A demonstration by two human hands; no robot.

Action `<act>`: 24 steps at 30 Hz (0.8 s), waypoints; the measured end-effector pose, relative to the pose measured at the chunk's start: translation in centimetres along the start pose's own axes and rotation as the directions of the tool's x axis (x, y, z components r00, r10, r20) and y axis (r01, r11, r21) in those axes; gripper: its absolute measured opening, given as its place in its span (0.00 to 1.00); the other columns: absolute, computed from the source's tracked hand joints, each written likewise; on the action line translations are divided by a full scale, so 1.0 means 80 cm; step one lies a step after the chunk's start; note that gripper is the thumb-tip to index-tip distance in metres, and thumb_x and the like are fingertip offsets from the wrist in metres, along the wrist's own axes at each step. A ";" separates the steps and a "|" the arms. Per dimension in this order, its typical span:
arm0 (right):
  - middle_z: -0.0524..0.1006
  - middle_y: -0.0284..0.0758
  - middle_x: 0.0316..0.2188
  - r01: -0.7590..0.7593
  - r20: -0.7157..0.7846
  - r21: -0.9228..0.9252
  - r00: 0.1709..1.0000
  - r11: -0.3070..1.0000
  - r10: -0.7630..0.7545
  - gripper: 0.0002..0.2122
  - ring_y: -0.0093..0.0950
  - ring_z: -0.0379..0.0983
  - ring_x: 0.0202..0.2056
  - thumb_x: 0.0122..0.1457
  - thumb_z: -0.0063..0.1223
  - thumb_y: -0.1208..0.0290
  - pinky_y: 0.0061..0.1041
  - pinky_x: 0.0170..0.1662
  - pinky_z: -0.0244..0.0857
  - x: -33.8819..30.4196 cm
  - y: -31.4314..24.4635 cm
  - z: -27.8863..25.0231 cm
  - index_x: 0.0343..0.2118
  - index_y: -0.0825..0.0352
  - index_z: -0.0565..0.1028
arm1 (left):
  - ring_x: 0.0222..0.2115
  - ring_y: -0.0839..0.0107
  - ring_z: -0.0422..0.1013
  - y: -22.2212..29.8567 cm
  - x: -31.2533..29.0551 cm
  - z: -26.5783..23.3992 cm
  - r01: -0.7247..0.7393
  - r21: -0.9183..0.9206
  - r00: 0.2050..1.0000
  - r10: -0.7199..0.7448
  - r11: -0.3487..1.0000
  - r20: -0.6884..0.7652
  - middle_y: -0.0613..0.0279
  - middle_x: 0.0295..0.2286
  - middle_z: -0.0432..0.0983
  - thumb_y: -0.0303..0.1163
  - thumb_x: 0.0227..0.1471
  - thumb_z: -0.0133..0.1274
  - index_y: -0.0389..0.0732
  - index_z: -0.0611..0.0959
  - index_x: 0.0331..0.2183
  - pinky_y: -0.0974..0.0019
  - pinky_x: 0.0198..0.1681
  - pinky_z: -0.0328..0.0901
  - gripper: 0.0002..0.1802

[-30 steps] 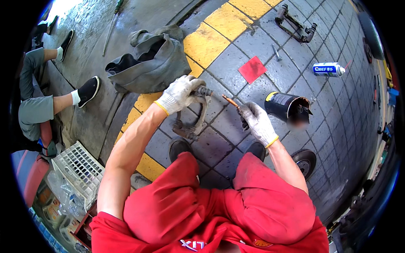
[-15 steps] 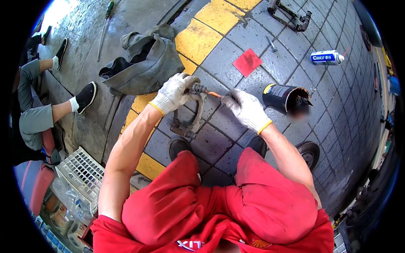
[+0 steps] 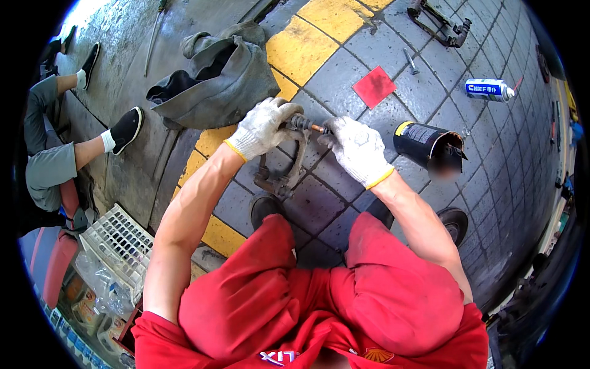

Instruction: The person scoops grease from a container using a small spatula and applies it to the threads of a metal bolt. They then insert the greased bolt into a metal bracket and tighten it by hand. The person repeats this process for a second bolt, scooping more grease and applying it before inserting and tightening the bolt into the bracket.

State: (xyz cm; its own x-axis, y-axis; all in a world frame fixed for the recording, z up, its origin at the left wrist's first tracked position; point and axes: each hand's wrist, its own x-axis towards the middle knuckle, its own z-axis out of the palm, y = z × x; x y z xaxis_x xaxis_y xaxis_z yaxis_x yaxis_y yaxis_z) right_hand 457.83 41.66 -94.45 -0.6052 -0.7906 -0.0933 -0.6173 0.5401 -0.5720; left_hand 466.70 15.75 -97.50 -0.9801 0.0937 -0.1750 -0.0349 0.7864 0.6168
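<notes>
A rusty metal bracket, like a brake caliper carrier, stands on the grey paving between my feet. My left hand, in a white work glove, grips its top end. My right hand, also gloved, holds a small orange-handled tool against that same top end, right beside my left fingers. The tool's tip is hidden by the gloves.
A black tin lies on its side to the right, a spray can and a red card beyond it. A grey jacket lies at the upper left, another metal part at the top. A seated person's legs and a white crate are at left.
My right hand has moved left from beside the tin to the bracket's top, bringing the tool up against my left hand. The left hand has kept its grip.
</notes>
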 end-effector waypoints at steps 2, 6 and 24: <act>0.83 0.44 0.35 -0.086 -0.004 0.125 0.996 0.988 0.087 0.15 0.44 0.83 0.36 0.69 0.61 0.58 0.44 0.40 0.75 0.000 -0.004 -0.001 0.45 0.67 0.82 | 0.48 0.45 0.76 -0.001 0.000 0.000 -0.014 -0.004 1.000 0.014 1.000 -0.013 0.51 0.42 0.80 0.48 0.51 0.73 0.49 0.85 0.54 0.47 0.51 0.72 0.30; 0.82 0.40 0.29 -0.506 0.249 0.492 0.862 0.708 0.442 0.20 0.38 0.81 0.30 0.74 0.52 0.54 0.39 0.34 0.72 0.004 -0.006 0.017 0.43 0.71 0.81 | 0.47 0.45 0.76 0.004 0.004 0.000 -0.010 -0.002 1.000 0.010 1.000 -0.006 0.51 0.42 0.80 0.47 0.51 0.73 0.48 0.85 0.54 0.46 0.50 0.72 0.30; 0.79 0.35 0.30 -0.523 0.300 0.586 0.849 0.618 0.434 0.17 0.27 0.76 0.30 0.75 0.54 0.56 0.32 0.36 0.71 -0.104 0.010 -0.066 0.45 0.69 0.79 | 0.63 0.46 0.70 0.054 -0.033 -0.052 0.122 0.071 0.984 -0.111 0.990 -0.140 0.48 0.63 0.72 0.38 0.42 0.78 0.46 0.79 0.64 0.50 0.67 0.66 0.47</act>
State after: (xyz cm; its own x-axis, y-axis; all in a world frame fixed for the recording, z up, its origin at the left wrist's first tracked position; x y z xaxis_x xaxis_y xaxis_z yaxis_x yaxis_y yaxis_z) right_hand 459.72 50.21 -89.82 -0.6310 -0.5238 -0.5723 0.2297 0.5785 -0.7827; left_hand 468.31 16.38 -91.16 -0.9878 -0.0801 -0.1334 -0.1398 0.8334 0.5347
